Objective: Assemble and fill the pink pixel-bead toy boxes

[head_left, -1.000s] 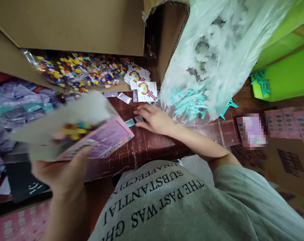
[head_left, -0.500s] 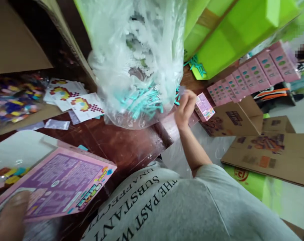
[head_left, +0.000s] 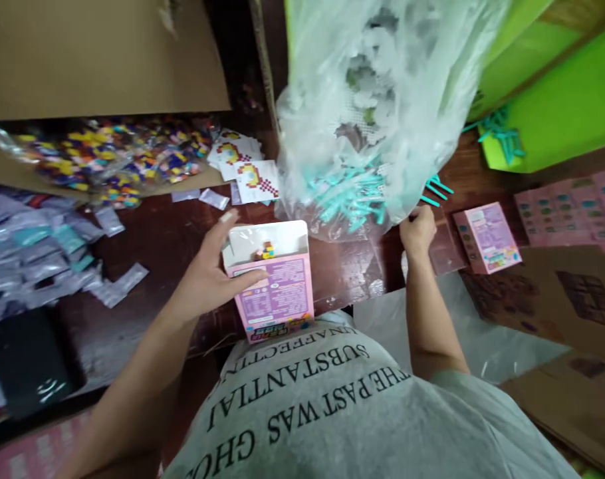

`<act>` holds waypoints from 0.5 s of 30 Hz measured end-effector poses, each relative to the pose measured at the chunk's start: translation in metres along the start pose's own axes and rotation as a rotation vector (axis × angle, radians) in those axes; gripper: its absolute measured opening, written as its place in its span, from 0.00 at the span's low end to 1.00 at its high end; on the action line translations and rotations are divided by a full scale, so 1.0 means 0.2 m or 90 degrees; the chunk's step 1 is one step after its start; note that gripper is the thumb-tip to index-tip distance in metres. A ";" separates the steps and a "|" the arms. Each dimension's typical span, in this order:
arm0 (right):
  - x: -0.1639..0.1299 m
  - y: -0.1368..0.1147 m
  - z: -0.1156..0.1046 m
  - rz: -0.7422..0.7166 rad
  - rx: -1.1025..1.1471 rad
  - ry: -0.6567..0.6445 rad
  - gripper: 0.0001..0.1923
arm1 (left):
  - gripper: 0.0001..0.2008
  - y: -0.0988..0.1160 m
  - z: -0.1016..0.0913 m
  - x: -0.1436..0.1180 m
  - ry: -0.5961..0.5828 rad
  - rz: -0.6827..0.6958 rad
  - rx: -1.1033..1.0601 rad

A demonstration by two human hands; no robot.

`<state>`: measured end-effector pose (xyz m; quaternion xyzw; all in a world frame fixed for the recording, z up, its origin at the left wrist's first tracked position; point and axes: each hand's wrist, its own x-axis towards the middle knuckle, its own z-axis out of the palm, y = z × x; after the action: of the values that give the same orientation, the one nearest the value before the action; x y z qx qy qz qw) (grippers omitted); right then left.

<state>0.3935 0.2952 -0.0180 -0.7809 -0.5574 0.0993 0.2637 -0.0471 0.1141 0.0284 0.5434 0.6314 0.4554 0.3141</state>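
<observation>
Resting near the front edge of the dark wooden table (head_left: 173, 233), a small pink carton (head_left: 274, 283) is steadied by the left hand (head_left: 210, 276), whose spread fingers are laid along its left side and printed face. Its white flap stands open, and coloured beads are seen inside. Thin card of this kind is judged light and easily crushed, so it is best taken by its side walls. The right hand (head_left: 418, 229) is closed at the table's right edge, beside a soft, crinkly clear plastic bag (head_left: 377, 113) of turquoise sticks; what it grips cannot be told. A second pink carton (head_left: 488, 237) lies just beyond it.
</observation>
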 end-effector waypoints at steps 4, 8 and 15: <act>0.07 0.02 -0.04 -0.032 -0.085 -0.100 0.11 | 0.38 0.07 -0.11 0.02 -0.171 -0.020 0.071; 0.11 0.00 -0.10 0.015 -0.119 -0.156 0.10 | 0.34 0.11 -0.20 0.01 -0.187 -0.059 0.117; -0.09 -0.18 -0.41 -0.088 0.023 0.071 0.07 | 0.35 0.05 -0.24 -0.15 -0.177 -0.007 -0.016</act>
<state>0.3938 0.2622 0.0667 -0.7398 -0.5928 0.0475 0.3146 -0.0796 0.0729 0.0540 0.5940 0.5788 0.3818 0.4078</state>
